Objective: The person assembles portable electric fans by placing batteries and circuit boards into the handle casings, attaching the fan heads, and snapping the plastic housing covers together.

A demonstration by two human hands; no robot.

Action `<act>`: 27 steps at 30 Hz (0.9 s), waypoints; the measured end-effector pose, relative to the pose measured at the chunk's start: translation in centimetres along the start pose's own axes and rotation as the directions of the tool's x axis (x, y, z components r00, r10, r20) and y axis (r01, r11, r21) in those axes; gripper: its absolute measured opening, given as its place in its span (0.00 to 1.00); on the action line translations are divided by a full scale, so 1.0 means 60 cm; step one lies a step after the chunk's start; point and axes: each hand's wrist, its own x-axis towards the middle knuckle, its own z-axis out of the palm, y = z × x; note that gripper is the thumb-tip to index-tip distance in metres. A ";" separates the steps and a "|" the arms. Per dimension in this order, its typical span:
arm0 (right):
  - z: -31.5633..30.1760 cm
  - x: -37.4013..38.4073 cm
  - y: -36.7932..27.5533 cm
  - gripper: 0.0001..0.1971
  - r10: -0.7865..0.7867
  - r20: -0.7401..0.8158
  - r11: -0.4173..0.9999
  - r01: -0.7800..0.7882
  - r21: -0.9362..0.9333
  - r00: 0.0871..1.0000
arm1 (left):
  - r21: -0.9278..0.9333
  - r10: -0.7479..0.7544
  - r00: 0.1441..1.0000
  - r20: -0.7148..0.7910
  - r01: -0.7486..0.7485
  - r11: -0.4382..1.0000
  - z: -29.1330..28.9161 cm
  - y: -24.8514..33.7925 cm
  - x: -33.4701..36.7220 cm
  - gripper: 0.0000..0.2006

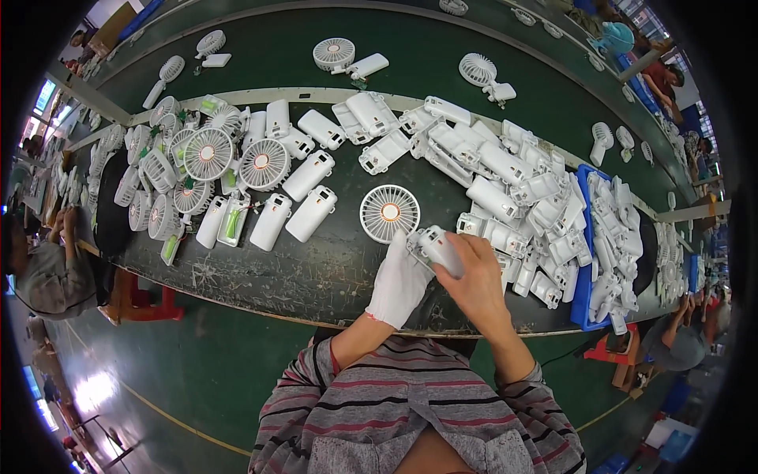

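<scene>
you wear a white knit glove point(396, 291) on your left hand point(400, 276), its cuff point(380, 318) edged in red; your right hand point(475, 278) is bare. your heathered grey top point(375, 403) has black and dark-red stripes, and its sleeves point(539, 407) match.

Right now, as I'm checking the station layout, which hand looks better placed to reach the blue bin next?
Likely the right hand: it is nearer the blue bin, with the gloved left hand farther away. Both are on a white casing, though.
</scene>
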 end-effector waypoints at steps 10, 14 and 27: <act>0.016 -0.009 -0.007 0.24 -0.088 0.100 0.992 0.096 -0.085 0.991 | 0.148 0.067 0.998 -0.014 -0.064 0.987 -0.014 -0.016 0.004 0.14; 0.028 -0.023 -0.006 0.25 -0.104 0.085 0.979 0.117 -0.164 0.991 | 0.281 0.123 0.986 -0.109 -0.088 0.956 -0.011 -0.027 0.009 0.12; 0.006 -0.019 0.003 0.15 0.289 0.574 0.709 -0.574 0.409 0.766 | 0.336 0.055 0.984 0.168 -0.110 0.936 0.018 0.021 -0.043 0.22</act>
